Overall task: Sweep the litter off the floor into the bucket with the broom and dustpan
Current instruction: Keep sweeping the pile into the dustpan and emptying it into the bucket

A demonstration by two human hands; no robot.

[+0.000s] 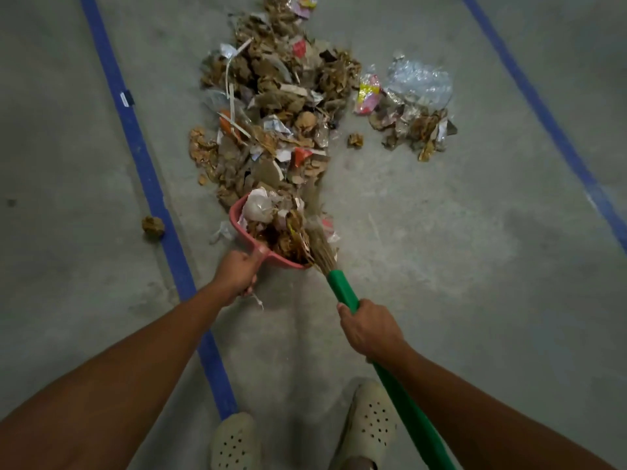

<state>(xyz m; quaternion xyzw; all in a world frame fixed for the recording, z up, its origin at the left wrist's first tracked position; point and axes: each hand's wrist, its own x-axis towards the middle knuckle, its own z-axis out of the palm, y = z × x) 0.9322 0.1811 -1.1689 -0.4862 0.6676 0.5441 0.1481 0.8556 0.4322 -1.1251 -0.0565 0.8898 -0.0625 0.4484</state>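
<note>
The floor (pixel 441 232) is bare grey concrete, mottled and dull, with a darker patch towards 3 o'clock. Two blue tape lines cross it: the left line (pixel 142 157) runs from 11 o'clock down to the left shoe (pixel 234 442) at 6 o'clock, and the right line (pixel 543 106) slants from 1 o'clock out to the edge at 3 o'clock. Between them, the main litter pile (pixel 271 106) of brown scraps, paper and wrappers stretches from 12 o'clock down to the centre. A smaller heap (pixel 414 113) with clear plastic lies apart from it at 1 o'clock. One crumpled brown ball (pixel 153 226) sits just outside the left line at 9 o'clock. The pink dustpan (pixel 237 212), heaped with litter, is at the near end of the main pile, and the left hand (pixel 235 271) has its fingers curled round its handle. The broom (pixel 346 290) lies with its bristles against the pan's right side; the right hand (pixel 368 329) is wrapped round its green handle, which runs past the right shoe (pixel 369 422) towards 5 o'clock. Open concrete spreads from 3 to 5 o'clock inside the lines, and again left of the left line from 7 to 10 o'clock.
</note>
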